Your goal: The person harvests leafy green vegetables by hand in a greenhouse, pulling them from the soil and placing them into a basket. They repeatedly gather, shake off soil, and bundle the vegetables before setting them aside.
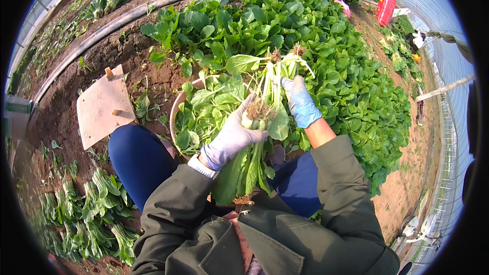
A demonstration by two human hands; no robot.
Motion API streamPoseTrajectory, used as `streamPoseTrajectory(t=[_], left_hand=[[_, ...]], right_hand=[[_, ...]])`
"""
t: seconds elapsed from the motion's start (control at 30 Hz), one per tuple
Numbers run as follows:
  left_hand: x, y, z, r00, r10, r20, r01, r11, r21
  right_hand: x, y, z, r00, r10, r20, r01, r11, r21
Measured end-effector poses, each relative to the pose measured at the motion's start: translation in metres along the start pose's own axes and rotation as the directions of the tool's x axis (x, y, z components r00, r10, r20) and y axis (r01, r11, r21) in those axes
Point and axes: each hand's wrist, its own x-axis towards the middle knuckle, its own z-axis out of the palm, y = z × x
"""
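My left hand (233, 133), in a pale glove, is shut on a bunch of leafy greens (250, 164). Its whitish stem bases and brown roots point up, and its leaves hang down over my lap. My right hand (300, 95), in a blue glove, grips several greens (284, 68) by their pale stems just above and to the right of that bunch, roots up and leaves hanging down. Behind my left hand, a round tub (175, 116) holds loose picked greens (217, 95).
A wooden board with pegs (105, 103) lies on the soil beside my knee. Tied bundles of greens (91, 202) lie at lower left. Growing greens (344, 95) fill the bed ahead and to the right. A hose (126, 17) curves across the upper left. A red bag (386, 7) stands far right.
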Motion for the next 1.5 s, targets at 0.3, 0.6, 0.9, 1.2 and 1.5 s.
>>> streamPoseTrajectory(t=[0.3, 0.6, 0.9, 1.2, 1.5], left_hand=[[0.004, 0.002, -0.015, 0.998, 0.026, 0.049, -0.018, 0.987, -0.159], [0.001, -0.012, -0.025, 0.992, -0.097, 0.078, 0.112, 0.971, -0.211], [-0.002, -0.031, -0.047, 0.993, -0.11, 0.036, 0.115, 0.931, -0.346], [-0.006, -0.022, -0.056, 0.994, -0.052, 0.097, 0.065, 0.988, -0.138], [-0.013, -0.023, -0.071, 0.907, -0.052, 0.417, 0.149, 0.968, -0.201]], right_hand=[[-0.017, -0.013, 0.005, 0.952, 0.14, 0.274, -0.203, 0.955, 0.217], [-0.042, 0.004, 0.035, 0.925, 0.19, 0.33, -0.306, 0.886, 0.348], [-0.018, 0.005, 0.017, 0.855, -0.103, 0.509, 0.228, 0.955, -0.19], [-0.008, -0.009, 0.008, 0.813, -0.44, 0.381, 0.527, 0.834, -0.164], [-0.009, -0.013, 0.022, 0.727, -0.613, 0.309, 0.684, 0.686, -0.247]])
